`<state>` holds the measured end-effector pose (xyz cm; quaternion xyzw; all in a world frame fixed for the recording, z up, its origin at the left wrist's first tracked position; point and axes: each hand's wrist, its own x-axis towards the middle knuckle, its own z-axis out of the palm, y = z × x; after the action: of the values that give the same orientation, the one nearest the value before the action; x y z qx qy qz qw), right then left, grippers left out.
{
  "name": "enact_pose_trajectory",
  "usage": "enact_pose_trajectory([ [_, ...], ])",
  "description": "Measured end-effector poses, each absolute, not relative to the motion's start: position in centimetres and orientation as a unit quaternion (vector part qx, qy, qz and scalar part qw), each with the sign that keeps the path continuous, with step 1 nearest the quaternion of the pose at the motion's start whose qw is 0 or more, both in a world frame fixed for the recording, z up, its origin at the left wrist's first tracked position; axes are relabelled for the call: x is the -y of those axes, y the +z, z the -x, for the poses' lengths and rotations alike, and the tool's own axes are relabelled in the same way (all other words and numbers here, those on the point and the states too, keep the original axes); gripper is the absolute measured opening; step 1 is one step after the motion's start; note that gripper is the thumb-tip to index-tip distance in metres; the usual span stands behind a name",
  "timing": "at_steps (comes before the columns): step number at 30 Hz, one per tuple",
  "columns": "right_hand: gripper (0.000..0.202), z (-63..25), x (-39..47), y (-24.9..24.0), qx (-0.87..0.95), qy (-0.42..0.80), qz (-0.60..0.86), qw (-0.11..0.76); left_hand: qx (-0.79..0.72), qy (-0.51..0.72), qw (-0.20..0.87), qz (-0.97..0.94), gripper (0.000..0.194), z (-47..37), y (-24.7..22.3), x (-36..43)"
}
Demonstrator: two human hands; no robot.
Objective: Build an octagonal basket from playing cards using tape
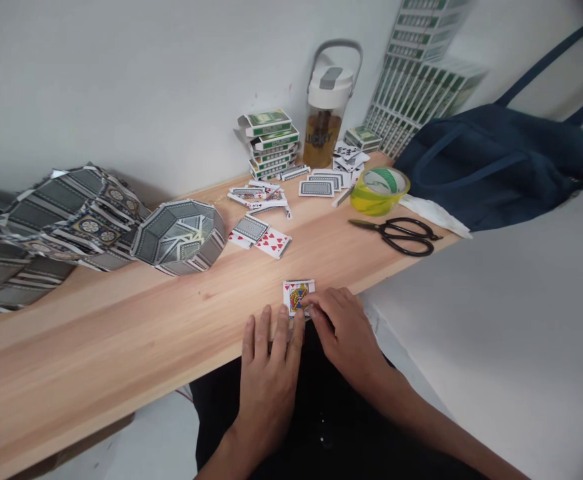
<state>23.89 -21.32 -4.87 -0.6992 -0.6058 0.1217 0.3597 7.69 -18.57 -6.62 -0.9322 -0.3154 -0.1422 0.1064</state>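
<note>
A face-up playing card [297,291] with a court figure and red heart lies near the table's front edge, its top edge looking folded. My left hand [270,367] rests flat at the edge, fingers stretched out, with its fingertips at the card's lower left. At the card's lower right is my right hand [338,327], its index fingertip and thumb close together on the card. The other fingers of that hand are curled, and the card's lower edge is partly hidden by both hands.
On the table [121,333], loose cards [274,241], black scissors [406,235], yellow tape [378,190] and a drink bottle [325,120] lie or stand beyond my hands. Card-built bowls [180,237] are at left, stacked card boxes [272,143] behind, a blue bag [496,167] at right.
</note>
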Motion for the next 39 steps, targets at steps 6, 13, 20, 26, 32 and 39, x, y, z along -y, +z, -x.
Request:
enact_pose_trajectory([
  [6, 0.018, -24.4, 22.4, -5.6, 0.644, 0.112, 0.682, 0.328, 0.314, -0.132, 0.102, 0.935, 0.053, -7.8, -6.5, 18.5],
  [13, 0.012, -24.8, 22.4, -6.5, 0.653, 0.06, 0.676, 0.337, 0.32, -0.137, 0.089, 0.933, 0.054, -7.8, -6.4, 18.5],
  [20, 0.01, -25.5, 22.0, -6.5, 0.673, 0.008, 0.646, 0.362, 0.32, -0.143, 0.081, 0.933, 0.054, -7.7, -6.5, 18.5],
  [26, 0.015, -25.7, 22.1, -6.9, 0.685, -0.005, 0.637, 0.355, 0.319, -0.137, 0.084, 0.934, 0.054, -7.7, -6.4, 18.6],
  [32, 0.016, -25.8, 22.2, -7.1, 0.677, -0.004, 0.635, 0.373, 0.316, -0.148, 0.086, 0.933, 0.052, -7.9, -6.3, 18.5],
  [39, 0.014, -25.9, 22.2, -7.1, 0.673, 0.018, 0.638, 0.374, 0.317, -0.145, 0.076, 0.934, 0.052, -7.7, -6.3, 18.4],
])
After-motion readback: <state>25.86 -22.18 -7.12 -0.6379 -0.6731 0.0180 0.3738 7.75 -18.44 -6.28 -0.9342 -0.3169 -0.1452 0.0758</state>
